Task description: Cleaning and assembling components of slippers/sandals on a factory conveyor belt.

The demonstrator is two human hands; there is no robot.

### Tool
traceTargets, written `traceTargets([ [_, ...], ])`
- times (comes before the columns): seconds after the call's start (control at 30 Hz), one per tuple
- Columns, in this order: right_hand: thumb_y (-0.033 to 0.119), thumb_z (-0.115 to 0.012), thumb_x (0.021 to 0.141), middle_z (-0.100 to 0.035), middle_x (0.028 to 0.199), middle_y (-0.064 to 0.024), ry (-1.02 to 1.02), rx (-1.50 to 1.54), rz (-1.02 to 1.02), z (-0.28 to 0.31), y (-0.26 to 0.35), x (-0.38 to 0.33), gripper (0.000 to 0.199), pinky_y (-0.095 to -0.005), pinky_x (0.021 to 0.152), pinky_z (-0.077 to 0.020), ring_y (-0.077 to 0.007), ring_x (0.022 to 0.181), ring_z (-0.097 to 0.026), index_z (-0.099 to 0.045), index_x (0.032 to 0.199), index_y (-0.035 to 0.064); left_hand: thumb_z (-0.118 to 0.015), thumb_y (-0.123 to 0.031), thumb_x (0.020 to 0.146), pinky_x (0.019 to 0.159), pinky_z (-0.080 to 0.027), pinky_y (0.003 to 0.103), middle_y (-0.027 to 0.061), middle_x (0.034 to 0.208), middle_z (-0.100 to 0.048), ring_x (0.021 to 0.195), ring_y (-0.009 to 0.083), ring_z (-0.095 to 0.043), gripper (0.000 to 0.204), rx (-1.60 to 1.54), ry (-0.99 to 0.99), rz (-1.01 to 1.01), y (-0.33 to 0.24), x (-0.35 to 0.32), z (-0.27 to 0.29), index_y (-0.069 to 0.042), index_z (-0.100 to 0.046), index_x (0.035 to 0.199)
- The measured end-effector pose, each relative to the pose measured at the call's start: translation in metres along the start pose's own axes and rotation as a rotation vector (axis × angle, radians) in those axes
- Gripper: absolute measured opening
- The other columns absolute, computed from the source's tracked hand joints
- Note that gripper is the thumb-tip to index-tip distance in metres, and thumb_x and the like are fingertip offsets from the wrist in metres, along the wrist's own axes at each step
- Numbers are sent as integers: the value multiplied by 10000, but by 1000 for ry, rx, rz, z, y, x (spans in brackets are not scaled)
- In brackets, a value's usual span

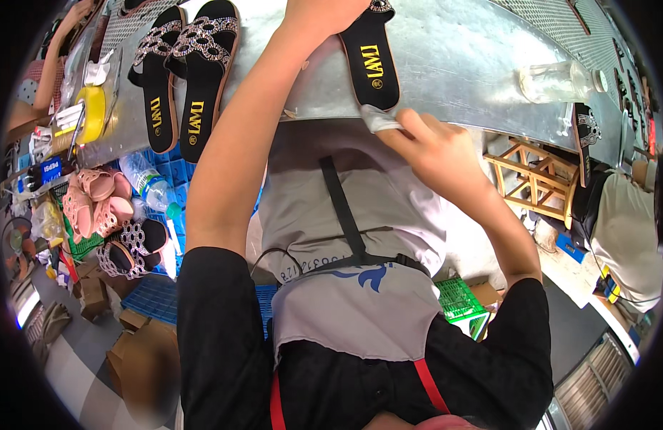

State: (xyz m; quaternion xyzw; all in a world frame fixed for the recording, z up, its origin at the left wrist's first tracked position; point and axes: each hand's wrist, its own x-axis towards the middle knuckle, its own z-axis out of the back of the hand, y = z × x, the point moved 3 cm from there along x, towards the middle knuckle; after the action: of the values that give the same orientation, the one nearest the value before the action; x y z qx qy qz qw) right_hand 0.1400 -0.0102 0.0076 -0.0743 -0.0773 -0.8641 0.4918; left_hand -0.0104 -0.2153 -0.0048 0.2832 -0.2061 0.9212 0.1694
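Note:
A black sandal (372, 68) with a jewelled strap lies sole-down at the edge of the metal table (446, 64), its heel toward me. My left hand (324, 16) grips it by the strap end; the fingertips are partly cut off at the top of the view. In my right hand (437, 147) a small white cloth (380, 120) is pinched between the fingers, touching the rim of the heel. Left of my left forearm, a matching pair of sandals, one (158, 107) beside the other (202, 93), sits with heels over the table edge.
A clear bottle (557, 81) lies on the table at right, near another black sandal (585, 140). A yellow tape roll (93, 115) is at left. Below are pink sandals (95, 197), a plastic bottle (149, 183) and a wooden rack (536, 179). Other people are at both sides.

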Motion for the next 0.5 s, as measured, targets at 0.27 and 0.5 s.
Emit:
traceTargets([
  [0.27, 161, -678, 777, -499, 911, -6, 74, 23, -6, 11, -18, -18, 364, -295, 517, -532, -160, 700, -621, -676, 1139, 203, -527, -225, 964, 940, -412, 460, 111, 969, -688, 1058, 293, -601, 192, 8, 20, -33, -4, 0, 4, -66, -623, 915],
  [0.5, 174, -680, 784, -501, 903, 5, 98, -49, 57, 10, -10, -3, 313, -287, 536, -535, -149, 706, -624, -693, 1095, 204, -518, -228, 966, 948, -407, 467, 114, 960, -689, 1061, 298, -603, 198, 27, 54, -26, 2, -1, 4, -67, -623, 917],
])
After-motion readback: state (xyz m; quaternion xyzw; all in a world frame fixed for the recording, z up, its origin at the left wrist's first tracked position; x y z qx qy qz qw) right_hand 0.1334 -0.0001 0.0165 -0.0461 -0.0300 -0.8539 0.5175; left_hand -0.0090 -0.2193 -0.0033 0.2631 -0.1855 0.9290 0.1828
